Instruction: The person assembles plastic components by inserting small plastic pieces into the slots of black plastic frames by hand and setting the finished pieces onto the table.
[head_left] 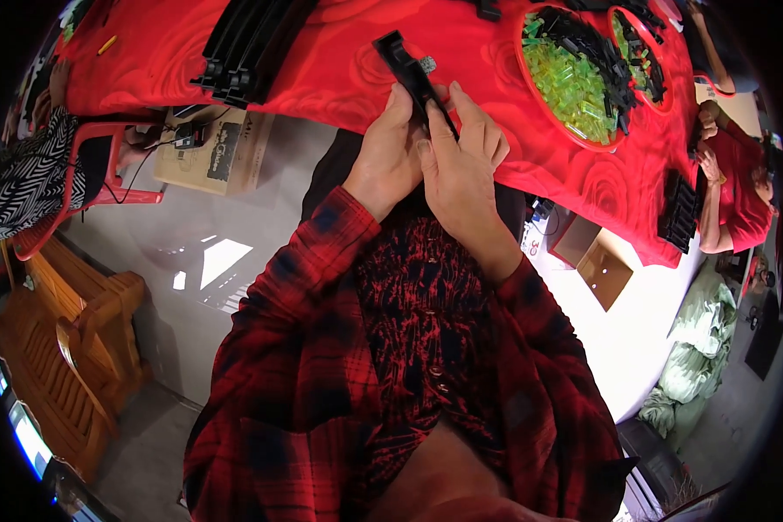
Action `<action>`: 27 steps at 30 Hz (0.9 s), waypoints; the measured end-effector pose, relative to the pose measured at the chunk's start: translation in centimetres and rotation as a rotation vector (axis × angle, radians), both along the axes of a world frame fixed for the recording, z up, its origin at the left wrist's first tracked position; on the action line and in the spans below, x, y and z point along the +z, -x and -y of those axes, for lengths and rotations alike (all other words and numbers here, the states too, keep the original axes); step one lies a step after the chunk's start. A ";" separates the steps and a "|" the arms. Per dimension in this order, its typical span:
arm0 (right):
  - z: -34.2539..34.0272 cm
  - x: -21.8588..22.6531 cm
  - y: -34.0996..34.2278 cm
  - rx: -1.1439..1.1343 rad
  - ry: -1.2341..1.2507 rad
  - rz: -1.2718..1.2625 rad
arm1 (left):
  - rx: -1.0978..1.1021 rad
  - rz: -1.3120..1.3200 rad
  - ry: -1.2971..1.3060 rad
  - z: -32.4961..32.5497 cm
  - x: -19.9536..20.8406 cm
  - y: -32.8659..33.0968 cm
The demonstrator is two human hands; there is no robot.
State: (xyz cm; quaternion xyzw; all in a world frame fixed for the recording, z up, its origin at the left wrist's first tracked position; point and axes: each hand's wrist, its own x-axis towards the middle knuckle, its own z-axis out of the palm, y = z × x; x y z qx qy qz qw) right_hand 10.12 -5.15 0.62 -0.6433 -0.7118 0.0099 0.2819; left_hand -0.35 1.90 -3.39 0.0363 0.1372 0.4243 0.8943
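1. Off the left end of the rose-patterned red table (313, 96), a person in a black-and-white zigzag garment (33, 178) sits on a red plastic chair (135, 197); nearer to me than that end stands a slatted wooden bench (56, 352).
2. On the left part of the table lies a small yellow stick (106, 44); below its near edge is a cardboard box (235, 152); farther right, on the table, lie long black curved parts (257, 43), side by side.
3. At the middle of the table's near edge I hold a narrow black plastic part (406, 65), its far end tilted up to the left; my left hand (384, 165) is closed about its near portion, thumb along the side; my right hand (463, 170) grips it too, index finger laid on it; a small greyish lump (427, 63) shows beside it, and I cannot tell whether they touch.
4. Toward the table's right end, a red-rimmed basket (597, 148) holds translucent yellow-green pieces (574, 87) and black ones; a smaller red-rimmed tub (665, 110) stands just beside it; below the near edge is an open carton (605, 271).
5. At the table's right end lies a ribbed black part (679, 209); beyond it is a person in red (744, 204), with pale green sacks (700, 335) nearer to me.
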 end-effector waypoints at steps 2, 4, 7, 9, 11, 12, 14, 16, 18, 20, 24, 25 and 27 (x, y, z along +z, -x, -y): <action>-0.2 0.2 -0.1 0.000 0.003 -0.002 | 0.001 0.023 -0.031 0.1 -0.1 -0.1; -0.4 0.4 -0.1 0.006 0.015 -0.013 | 0.001 -0.017 -0.029 0.1 0.1 -0.2; -0.6 0.1 -0.3 0.042 0.029 -0.012 | 0.024 -0.065 0.089 0.3 0.9 -0.7; -0.4 0.0 -0.2 0.043 0.027 -0.006 | 0.026 -0.068 0.069 0.4 0.7 -0.7; -0.3 0.0 -0.1 0.045 0.023 -0.002 | 0.030 -0.073 0.046 0.6 0.6 -0.7; -0.3 0.0 -0.2 0.043 0.033 0.015 | 0.036 -0.091 0.049 0.7 0.5 -0.8; -0.5 0.4 -0.4 0.038 0.037 0.036 | 0.040 -0.106 0.045 0.6 0.8 -0.8; -0.5 1.0 -0.7 0.041 0.055 0.028 | 0.013 -0.154 0.022 0.5 1.1 -0.5; -0.4 1.3 -0.8 0.045 0.072 -0.029 | 0.016 -0.146 -0.001 0.2 0.9 -0.4; -0.3 1.5 -1.0 0.057 0.092 -0.089 | 0.027 -0.141 -0.021 0.1 0.3 -0.2; -0.2 1.1 -1.6 0.031 0.057 -0.080 | 0.009 -0.081 -0.113 0.0 0.0 0.0; -0.3 1.2 -1.8 0.030 0.034 -0.058 | 0.006 -0.092 -0.115 0.1 0.5 -0.2; -0.4 1.7 -1.8 0.044 0.021 -0.023 | -0.007 -0.126 -0.094 0.5 1.3 -0.2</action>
